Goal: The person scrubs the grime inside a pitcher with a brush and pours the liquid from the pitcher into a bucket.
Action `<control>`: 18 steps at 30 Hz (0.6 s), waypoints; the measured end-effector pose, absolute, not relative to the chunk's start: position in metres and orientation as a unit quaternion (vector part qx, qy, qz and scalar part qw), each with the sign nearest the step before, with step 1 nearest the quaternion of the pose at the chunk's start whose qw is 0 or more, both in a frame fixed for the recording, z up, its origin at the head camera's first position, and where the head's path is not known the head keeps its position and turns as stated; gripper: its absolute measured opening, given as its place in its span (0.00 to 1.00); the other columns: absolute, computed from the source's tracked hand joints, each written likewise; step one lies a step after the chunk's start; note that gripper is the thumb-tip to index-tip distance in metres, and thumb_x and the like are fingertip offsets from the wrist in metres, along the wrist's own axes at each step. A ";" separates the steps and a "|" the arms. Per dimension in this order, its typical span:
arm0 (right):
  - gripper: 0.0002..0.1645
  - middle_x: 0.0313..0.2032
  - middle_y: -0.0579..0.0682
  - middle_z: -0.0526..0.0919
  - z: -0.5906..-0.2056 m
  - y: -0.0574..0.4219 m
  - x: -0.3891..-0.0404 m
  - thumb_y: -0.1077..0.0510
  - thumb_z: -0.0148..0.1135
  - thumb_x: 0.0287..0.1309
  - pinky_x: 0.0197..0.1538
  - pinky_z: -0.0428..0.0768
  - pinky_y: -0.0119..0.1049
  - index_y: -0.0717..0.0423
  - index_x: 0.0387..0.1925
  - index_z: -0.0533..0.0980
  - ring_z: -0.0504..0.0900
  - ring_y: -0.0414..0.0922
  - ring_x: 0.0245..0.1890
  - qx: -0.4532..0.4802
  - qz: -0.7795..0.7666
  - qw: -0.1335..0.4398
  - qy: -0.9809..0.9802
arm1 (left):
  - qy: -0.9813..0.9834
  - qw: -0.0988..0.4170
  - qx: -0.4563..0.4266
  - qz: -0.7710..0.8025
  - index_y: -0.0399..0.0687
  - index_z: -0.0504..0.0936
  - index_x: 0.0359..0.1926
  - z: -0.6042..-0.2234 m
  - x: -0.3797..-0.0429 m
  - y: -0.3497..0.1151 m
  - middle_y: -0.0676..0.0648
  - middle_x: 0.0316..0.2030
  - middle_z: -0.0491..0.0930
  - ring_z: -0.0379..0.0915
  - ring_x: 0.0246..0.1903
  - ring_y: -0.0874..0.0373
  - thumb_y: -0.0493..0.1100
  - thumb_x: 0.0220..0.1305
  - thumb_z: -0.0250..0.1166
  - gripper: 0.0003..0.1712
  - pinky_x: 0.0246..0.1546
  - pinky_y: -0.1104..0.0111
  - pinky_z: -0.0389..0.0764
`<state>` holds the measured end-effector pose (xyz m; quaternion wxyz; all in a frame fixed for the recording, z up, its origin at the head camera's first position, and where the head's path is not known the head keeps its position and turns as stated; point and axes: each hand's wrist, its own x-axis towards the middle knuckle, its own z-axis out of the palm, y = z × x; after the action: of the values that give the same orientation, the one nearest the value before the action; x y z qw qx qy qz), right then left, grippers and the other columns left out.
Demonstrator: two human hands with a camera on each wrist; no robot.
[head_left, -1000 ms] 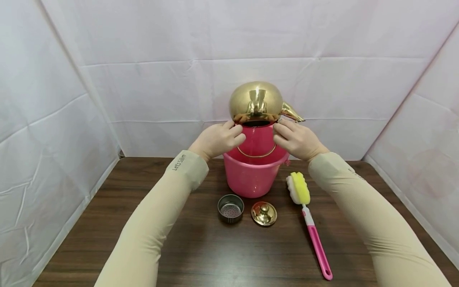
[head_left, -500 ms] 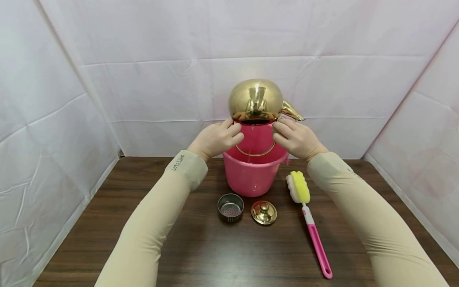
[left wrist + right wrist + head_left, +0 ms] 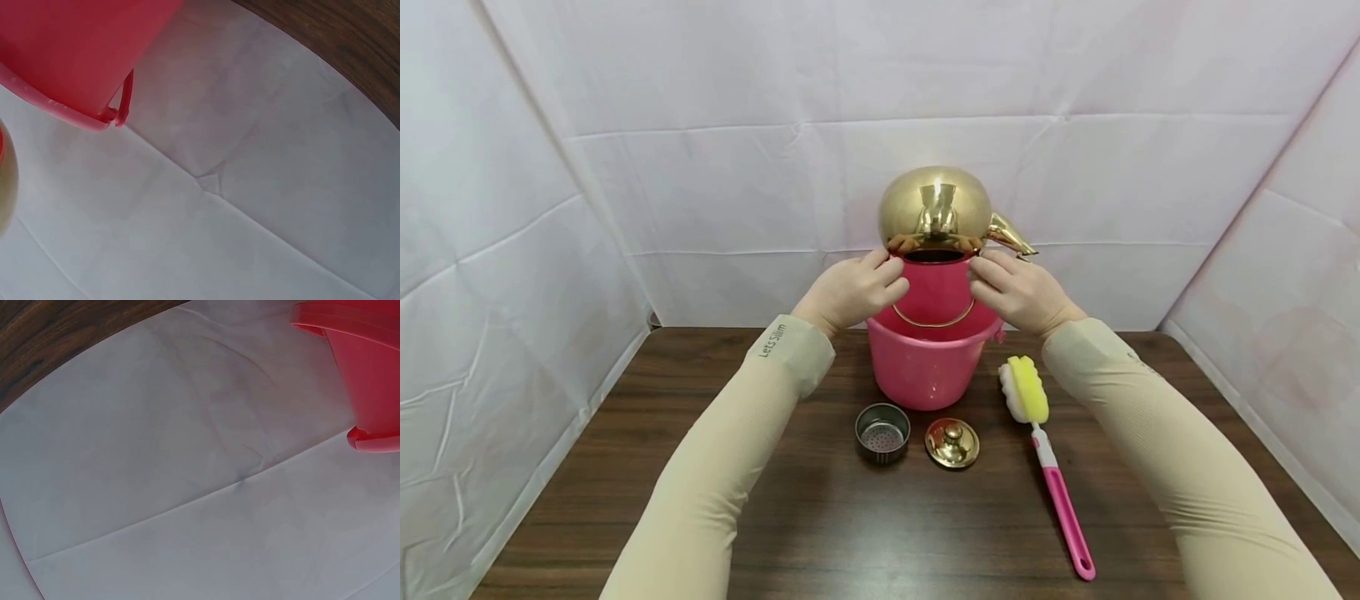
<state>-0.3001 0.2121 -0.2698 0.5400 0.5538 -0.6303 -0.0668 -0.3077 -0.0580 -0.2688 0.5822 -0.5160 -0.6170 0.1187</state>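
Note:
In the head view, a shiny gold teapot [image 3: 935,204] is tipped with its dark opening facing down over a pink bucket [image 3: 925,367]. Its spout [image 3: 1011,234] points to the right. My left hand [image 3: 855,287] grips the teapot's left edge by the opening, fingers curled. On the other edge, just below the spout, my right hand [image 3: 1021,287] holds it the same way. A thin gold handle [image 3: 934,324] hangs down in front of the bucket's inside. The fingertips are partly hidden. Neither wrist view shows a hand; the bucket [image 3: 75,50] fills a corner there.
On the wooden table [image 3: 820,533], before the bucket, lie a metal strainer basket [image 3: 882,435] and a gold lid [image 3: 952,443] with a knob. A sponge brush [image 3: 1060,500] with a pink handle lies to the right. White cloth [image 3: 715,192] hangs behind and at both sides.

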 end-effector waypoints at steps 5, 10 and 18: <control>0.13 0.36 0.60 0.78 -0.269 0.215 -0.299 0.75 0.46 0.62 0.38 0.80 0.41 0.64 0.25 0.71 0.76 0.55 0.35 0.559 -0.067 0.534 -0.631 | -0.615 0.588 -0.516 0.103 0.43 0.70 0.26 -0.270 -0.307 -0.055 0.45 0.29 0.73 0.73 0.26 0.51 0.25 0.62 0.47 0.13 0.24 0.69 0.78; 0.13 0.35 0.60 0.78 -0.270 0.217 -0.298 0.75 0.46 0.62 0.37 0.79 0.42 0.64 0.24 0.71 0.75 0.55 0.34 0.561 -0.064 0.537 -0.627 | -0.622 0.579 -0.519 0.089 0.44 0.69 0.25 -0.270 -0.304 -0.054 0.46 0.29 0.74 0.71 0.26 0.51 0.25 0.62 0.48 0.13 0.20 0.70 0.74; 0.14 0.33 0.59 0.78 -0.273 0.215 -0.297 0.75 0.47 0.61 0.38 0.81 0.44 0.63 0.22 0.71 0.76 0.56 0.32 0.554 -0.057 0.562 -0.611 | -0.618 0.571 -0.533 0.087 0.44 0.69 0.26 -0.270 -0.304 -0.055 0.45 0.29 0.72 0.71 0.28 0.50 0.25 0.60 0.51 0.12 0.21 0.70 0.75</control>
<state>-0.2968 0.2146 -0.2730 0.5623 0.5543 -0.6109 -0.0574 -0.3039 -0.0548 -0.2700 0.5713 -0.5332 -0.6178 0.0874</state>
